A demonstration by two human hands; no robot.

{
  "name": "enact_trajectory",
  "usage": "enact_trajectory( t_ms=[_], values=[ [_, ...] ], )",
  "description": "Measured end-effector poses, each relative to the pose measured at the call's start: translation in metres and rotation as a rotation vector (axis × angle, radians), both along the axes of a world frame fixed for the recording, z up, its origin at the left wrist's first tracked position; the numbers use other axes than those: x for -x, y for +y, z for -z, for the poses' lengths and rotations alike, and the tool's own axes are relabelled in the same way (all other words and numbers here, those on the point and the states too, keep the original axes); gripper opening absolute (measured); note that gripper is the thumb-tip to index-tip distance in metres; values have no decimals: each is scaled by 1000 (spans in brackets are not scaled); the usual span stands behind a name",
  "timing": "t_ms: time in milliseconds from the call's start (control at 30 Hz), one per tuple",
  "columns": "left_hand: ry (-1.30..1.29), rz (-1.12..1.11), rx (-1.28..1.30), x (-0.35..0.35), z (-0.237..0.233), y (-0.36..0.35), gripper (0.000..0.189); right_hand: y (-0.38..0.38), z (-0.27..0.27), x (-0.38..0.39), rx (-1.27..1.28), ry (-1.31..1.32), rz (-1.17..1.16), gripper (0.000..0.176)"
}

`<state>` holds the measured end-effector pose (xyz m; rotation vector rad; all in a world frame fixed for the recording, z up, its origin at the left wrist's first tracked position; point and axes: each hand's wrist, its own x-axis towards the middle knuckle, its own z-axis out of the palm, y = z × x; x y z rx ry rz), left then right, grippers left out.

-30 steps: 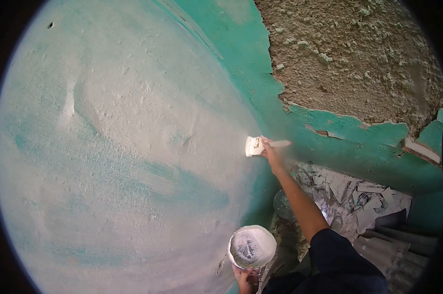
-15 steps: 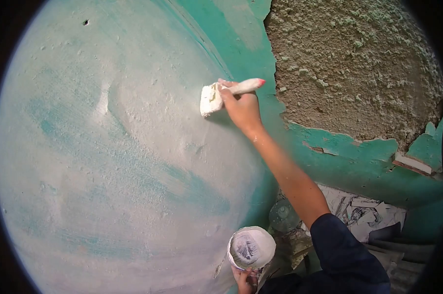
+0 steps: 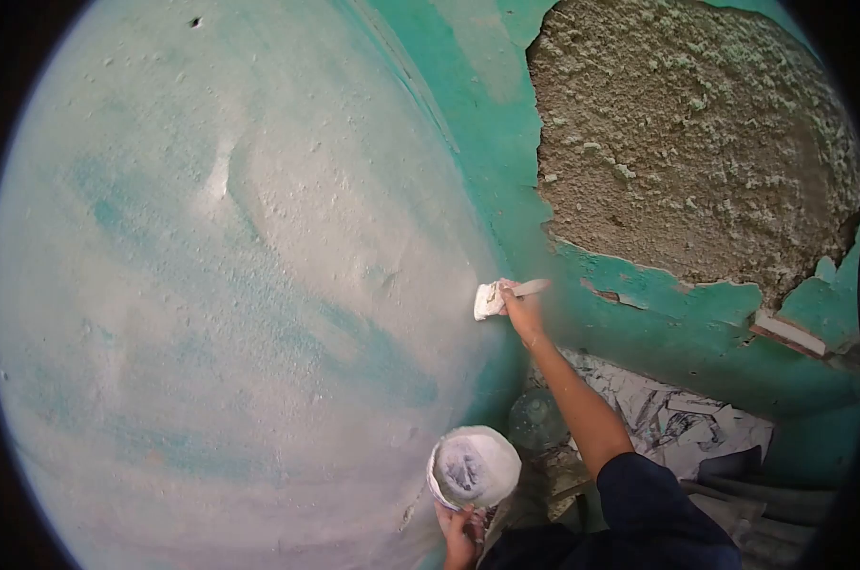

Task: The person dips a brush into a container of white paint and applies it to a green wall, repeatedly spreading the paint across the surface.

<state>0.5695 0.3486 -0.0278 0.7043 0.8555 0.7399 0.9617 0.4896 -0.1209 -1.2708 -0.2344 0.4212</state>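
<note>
My right hand [image 3: 521, 311] grips a wide paintbrush [image 3: 489, 300] by its pale handle, fingers wrapped close to the head. White paint coats the brush, and its bristles rest against or very near the wall [image 3: 344, 218], by the corner. The wall is covered in thin whitish paint, with turquoise streaks showing through. Low in the view, my left hand [image 3: 461, 528] holds a round white paint tub [image 3: 499, 467] from beneath and the side. Inside the tub the walls are white, and a greyish-purple patch shows at the bottom.
The adjoining green wall [image 3: 487, 123] has a large patch of bare rough plaster [image 3: 687, 142] with peeling edges. Broken white debris [image 3: 696, 418] lies on the floor below. A round translucent object [image 3: 538, 420] and dark ridged sheets [image 3: 772, 499] are near it.
My right hand and the brush have moved down and to the right, toward the corner. The tub in my left hand has shifted slightly up and left in view.
</note>
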Motion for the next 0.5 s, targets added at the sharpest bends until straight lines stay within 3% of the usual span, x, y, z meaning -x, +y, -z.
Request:
enact_trajectory(
  t_ms=[267,367,433,500],
  values=[
    [-55,-15,-6,-46,-38,9,71,-132,-180,75,-138,-175,-197,28],
    [-138,21,-101,-61,-46,9,71,-165,-199,104,-123,-306,-186,25],
    [-178,41,-197,-70,-48,9,70,-185,-207,113,163,-460,-280,19],
    [-165,65,-208,-72,-50,5,69,-193,-204,121,165,-481,-243,21]
  ],
)
